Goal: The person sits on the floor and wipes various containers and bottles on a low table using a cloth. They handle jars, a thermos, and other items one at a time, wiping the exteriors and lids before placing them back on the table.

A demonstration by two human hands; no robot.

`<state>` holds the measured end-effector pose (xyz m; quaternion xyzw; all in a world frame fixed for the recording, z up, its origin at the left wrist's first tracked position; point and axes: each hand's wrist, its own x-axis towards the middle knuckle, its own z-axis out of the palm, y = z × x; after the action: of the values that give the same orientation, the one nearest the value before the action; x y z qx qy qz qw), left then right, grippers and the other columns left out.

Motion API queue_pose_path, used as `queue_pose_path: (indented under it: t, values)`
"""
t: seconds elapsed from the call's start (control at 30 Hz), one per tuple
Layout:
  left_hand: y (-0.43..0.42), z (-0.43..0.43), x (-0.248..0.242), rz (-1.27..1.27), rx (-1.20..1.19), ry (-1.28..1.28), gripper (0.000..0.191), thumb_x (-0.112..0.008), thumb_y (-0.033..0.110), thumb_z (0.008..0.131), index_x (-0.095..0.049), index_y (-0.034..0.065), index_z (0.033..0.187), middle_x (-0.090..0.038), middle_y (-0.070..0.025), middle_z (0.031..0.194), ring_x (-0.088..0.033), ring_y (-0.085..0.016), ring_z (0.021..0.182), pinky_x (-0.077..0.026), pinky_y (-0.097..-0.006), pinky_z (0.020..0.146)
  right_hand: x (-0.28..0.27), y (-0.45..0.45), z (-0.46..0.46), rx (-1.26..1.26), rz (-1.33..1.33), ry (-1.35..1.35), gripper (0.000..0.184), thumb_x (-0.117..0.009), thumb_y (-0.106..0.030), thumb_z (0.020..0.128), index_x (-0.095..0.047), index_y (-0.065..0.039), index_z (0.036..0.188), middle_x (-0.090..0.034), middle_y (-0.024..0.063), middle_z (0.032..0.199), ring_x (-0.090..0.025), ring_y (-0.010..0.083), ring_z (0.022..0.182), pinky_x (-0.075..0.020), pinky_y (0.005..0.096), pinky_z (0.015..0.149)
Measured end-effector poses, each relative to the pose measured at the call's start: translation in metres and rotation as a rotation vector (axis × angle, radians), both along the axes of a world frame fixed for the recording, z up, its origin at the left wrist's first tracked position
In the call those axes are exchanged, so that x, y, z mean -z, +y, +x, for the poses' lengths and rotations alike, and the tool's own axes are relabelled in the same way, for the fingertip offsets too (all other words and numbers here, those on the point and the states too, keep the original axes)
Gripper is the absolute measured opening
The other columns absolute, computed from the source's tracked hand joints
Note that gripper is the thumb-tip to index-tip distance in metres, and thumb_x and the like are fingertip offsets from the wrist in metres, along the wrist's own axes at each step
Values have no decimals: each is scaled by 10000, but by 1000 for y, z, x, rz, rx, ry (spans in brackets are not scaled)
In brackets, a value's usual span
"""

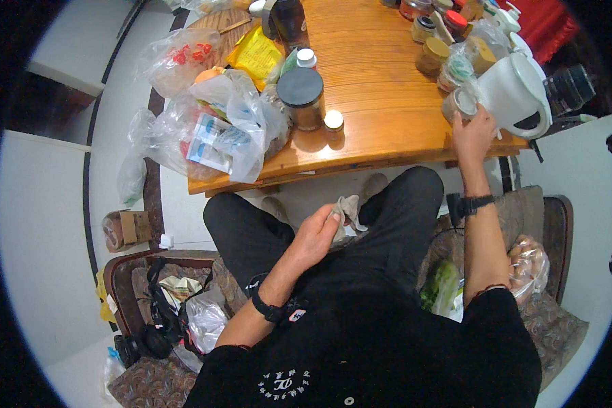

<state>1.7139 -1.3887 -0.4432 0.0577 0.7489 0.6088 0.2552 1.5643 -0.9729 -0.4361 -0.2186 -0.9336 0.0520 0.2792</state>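
Observation:
My left hand grips a crumpled greyish-beige cloth above my lap. At the table's right front, my right hand has its thumb and fingers around a small clear jar with a pale top. A white electric kettle stands close beside that hand, its handle toward the right. Behind the jar are a plastic-wrapped container and a jar with a yellow lid. My right palm and the underside of the jar are hidden from view.
On the wooden table, a black-lidded jar and a small white-capped bottle stand left of centre. Plastic bags overhang the left front edge. A dark bottle stands behind. Bagged eggs lie on the seat to my right.

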Motion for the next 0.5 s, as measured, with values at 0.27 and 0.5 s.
queue_pose_path:
  t: [0.27, 0.5]
  values:
    - [6, -9, -6, 19, -8, -49, 370, -456, 269, 1171, -678, -3, 1288, -742, -84, 1098, -651, -165, 1023, -525, -339, 953, -57, -161, -8, -794, -218, 166, 731, -856, -327, 880, -557, 45, 1433, -625, 296, 1327, -578, 470, 1278, -472, 535, 1114]
    - [-6, 0, -13, 41, -85, 1, 399, -438, 278, 1168, -678, -10, 1305, -739, -87, 1091, -644, -158, 1011, -521, -331, 934, -84, -274, -62, -825, -210, -104, 904, -915, -392, 834, -488, 0, 1527, -619, 268, 1375, -596, 424, 1305, -502, 514, 1121]
